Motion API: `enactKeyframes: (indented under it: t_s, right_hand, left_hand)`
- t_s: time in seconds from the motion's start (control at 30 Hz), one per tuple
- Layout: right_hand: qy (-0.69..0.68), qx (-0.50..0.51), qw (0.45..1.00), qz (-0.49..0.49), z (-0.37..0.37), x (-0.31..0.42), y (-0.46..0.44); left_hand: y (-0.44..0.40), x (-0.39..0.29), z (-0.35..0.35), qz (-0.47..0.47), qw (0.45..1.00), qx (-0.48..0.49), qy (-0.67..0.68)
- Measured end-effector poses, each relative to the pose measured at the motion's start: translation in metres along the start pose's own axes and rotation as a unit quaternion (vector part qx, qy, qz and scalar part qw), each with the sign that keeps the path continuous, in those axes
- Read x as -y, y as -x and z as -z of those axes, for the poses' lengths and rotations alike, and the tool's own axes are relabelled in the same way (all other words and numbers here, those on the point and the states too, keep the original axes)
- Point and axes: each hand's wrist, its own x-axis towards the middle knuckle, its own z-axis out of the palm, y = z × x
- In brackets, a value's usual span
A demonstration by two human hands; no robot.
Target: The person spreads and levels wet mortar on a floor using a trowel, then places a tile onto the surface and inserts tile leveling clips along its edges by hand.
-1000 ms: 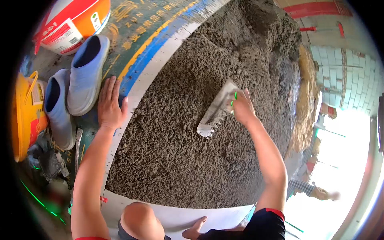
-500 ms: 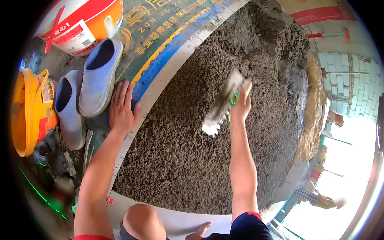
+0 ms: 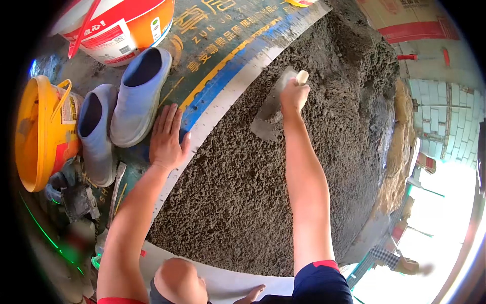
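Note:
My right hand [image 3: 294, 97] is wrapped round the pale handle of a plastering trowel [image 3: 267, 117]. Its flat metal blade lies against the grey, crumbly mortar [image 3: 228, 197], near the pale border strip on the left. With fingers stretched out, my left hand [image 3: 168, 142] rests flat on the printed green covering [image 3: 172, 96], its thumb by the blue stripe. Just beyond those fingers stands a pair of blue-grey clogs [image 3: 139, 96]. The underside of the trowel is hidden against the mortar.
A red, white and orange bucket [image 3: 121, 35] stands at the upper left, with a yellow bucket [image 3: 38, 131] below it. A pale strip [image 3: 217, 116] edges the mortar. Rough, higher mortar rises at the back. Another person's checked sleeve [image 3: 386, 257] shows at lower right.
My right hand has moved the trowel up and left across the mortar, and its blade now lies flatter. My left hand stays flat on the covering while the view has shifted slightly.

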Motion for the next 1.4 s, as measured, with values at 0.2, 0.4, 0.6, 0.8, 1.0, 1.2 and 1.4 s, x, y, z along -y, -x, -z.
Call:
enactKeyframes:
  t_s: [0.2, 0.4, 0.6, 0.8, 1.0, 1.2, 1.4]
  right_hand:
    - [-0.046, -0.087, 0.993, 0.061, -0.028, 0.023, -0.010]
    - [-0.078, -0.085, 0.992, -0.058, -0.061, 0.005, -0.043]
    - [-0.040, -0.068, 0.994, -0.071, -0.056, 0.018, -0.038]
    - [0.113, -0.038, 0.993, 0.012, -0.092, -0.023, -0.053]
    - [0.247, -0.026, 0.964, 0.098, -0.081, -0.019, 0.016]
    - [-0.091, 0.032, 0.995, -0.017, -0.056, -0.008, 0.118]
    - [0.049, 0.076, 0.996, -0.024, -0.085, -0.037, 0.192]
  left_hand:
    - [0.000, 0.003, -0.002, -0.004, 1.000, -0.005, 0.009]
    - [0.001, 0.002, -0.001, -0.004, 1.000, -0.012, 0.014]
    - [0.001, 0.001, 0.000, 0.000, 1.000, -0.014, 0.022]
    - [0.001, 0.002, 0.002, -0.006, 0.999, -0.021, 0.024]
    - [0.003, 0.006, -0.006, -0.009, 0.999, -0.027, 0.032]
    - [-0.007, 0.008, -0.008, 0.004, 0.999, -0.033, 0.029]
    - [0.007, 0.009, -0.019, -0.005, 0.996, -0.086, 0.007]
